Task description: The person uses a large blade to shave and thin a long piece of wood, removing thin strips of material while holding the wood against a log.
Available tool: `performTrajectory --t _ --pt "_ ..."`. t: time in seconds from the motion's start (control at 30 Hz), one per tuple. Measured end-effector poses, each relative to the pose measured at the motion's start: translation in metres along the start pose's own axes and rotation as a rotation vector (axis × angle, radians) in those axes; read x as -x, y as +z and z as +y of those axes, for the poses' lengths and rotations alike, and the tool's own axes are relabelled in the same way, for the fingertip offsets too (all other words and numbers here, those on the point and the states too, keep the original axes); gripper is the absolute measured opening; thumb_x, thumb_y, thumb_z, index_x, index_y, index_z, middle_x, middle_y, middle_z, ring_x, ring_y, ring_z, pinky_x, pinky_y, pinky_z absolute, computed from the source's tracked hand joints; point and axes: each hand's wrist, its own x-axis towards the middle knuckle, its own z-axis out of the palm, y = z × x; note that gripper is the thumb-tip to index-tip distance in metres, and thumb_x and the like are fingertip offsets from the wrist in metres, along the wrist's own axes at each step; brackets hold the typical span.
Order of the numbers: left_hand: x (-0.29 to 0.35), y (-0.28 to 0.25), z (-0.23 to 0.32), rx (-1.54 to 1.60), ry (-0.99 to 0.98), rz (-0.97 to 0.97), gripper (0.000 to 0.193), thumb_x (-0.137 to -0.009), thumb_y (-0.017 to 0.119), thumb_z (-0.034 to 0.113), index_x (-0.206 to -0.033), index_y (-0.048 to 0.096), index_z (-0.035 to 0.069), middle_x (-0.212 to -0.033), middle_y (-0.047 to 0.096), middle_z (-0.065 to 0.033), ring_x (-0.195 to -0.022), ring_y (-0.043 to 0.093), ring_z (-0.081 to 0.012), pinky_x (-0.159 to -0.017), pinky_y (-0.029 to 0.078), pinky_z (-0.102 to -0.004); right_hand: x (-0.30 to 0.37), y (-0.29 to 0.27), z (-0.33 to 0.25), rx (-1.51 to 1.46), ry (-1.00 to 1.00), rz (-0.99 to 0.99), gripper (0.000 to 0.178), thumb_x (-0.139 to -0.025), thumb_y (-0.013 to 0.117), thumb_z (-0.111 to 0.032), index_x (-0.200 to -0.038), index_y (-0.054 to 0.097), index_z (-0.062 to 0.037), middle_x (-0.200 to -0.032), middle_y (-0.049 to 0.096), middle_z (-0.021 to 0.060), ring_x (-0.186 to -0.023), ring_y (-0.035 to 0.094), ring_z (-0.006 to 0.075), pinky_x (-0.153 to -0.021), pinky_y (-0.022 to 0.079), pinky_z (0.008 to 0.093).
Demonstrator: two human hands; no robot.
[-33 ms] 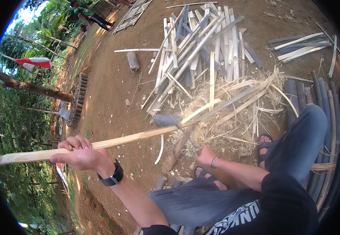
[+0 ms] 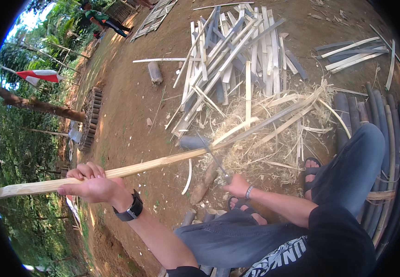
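Observation:
A long pale bamboo strip (image 2: 135, 169) slants across the picture from the left rim toward the shavings. My left hand (image 2: 91, 181) is closed around it near its left end. In my right hand (image 2: 238, 185) is a knife (image 2: 214, 158), gripped by the handle, its thin blade crossing the strip. The strip passes by a short dark bamboo piece (image 2: 193, 141) on the ground; whether they touch I cannot tell. Beyond the blade the strip runs over a heap of curly shavings (image 2: 260, 138).
Ahead lies a large pile of split bamboo strips (image 2: 230, 51), with a smaller group (image 2: 352, 53) to its right. Dark bamboo poles (image 2: 384, 157) are stacked by my right knee. A short log (image 2: 155, 73) lies left of the pile. A person (image 2: 103, 19) stands far left.
My right hand and the knife have shifted slightly left, toward my left hand, along the strip. My left hand keeps its hold, almost still.

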Motion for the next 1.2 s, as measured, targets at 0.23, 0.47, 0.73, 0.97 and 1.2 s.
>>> performTrajectory --t 0.23,0.47,0.73,0.97,1.2 --pt "0.008 0.002 0.001 0.008 -0.024 -0.030 0.055 -0.093 0.017 0.064 -0.072 0.027 0.014 -0.053 0.021 0.0038 -0.043 0.019 -0.0064 -0.037 0.013 -0.0201 -0.025 0.008 0.064 -0.045 0.116 0.034 0.025 -0.072 0.067 -0.019 -0.074 0.063 0.0057 -0.059 0.062 0.0138 -0.054 0.061 0.0237 -0.056 0.048 0.0355" --pt "0.007 -0.011 0.001 -0.028 0.000 0.010 0.056 -0.094 0.016 0.064 -0.070 0.027 0.014 -0.053 0.022 0.0032 -0.042 0.019 -0.0071 -0.036 0.014 -0.0202 -0.007 0.024 -0.003 -0.103 -0.126 0.027 0.024 -0.071 0.067 -0.018 -0.067 0.061 0.0050 -0.061 0.062 0.0150 -0.055 0.059 0.0229 -0.057 0.047 0.0355" --pt "-0.003 -0.025 -0.006 -0.053 -0.022 0.094 0.056 -0.094 0.015 0.063 -0.070 0.028 0.014 -0.053 0.024 0.0024 -0.042 0.019 -0.0076 -0.037 0.012 -0.0215 -0.003 0.024 -0.002 -0.071 -0.154 0.041 0.029 -0.070 0.070 -0.025 -0.068 0.062 0.0031 -0.057 0.059 0.0174 -0.054 0.061 0.0262 -0.057 0.048 0.0377" --pt "-0.005 -0.027 -0.011 -0.026 -0.011 0.134 0.056 -0.094 0.015 0.063 -0.071 0.027 0.014 -0.054 0.023 0.0024 -0.043 0.020 -0.0084 -0.038 0.013 -0.0219 -0.029 0.034 0.050 -0.011 0.044 0.035 0.028 -0.069 0.070 -0.021 -0.066 0.062 0.0052 -0.057 0.061 0.0161 -0.052 0.060 0.0223 -0.054 0.048 0.0383" --pt "-0.001 -0.013 -0.005 -0.077 -0.046 0.084 0.054 -0.095 0.009 0.059 -0.070 0.024 0.014 -0.055 0.020 0.0016 -0.046 0.016 -0.0108 -0.041 0.014 -0.0249 -0.022 0.019 0.053 -0.100 -0.038 0.018 0.023 -0.070 0.068 -0.019 -0.071 0.064 0.0033 -0.063 0.063 0.0173 -0.059 0.064 0.0250 -0.059 0.049 0.0358"
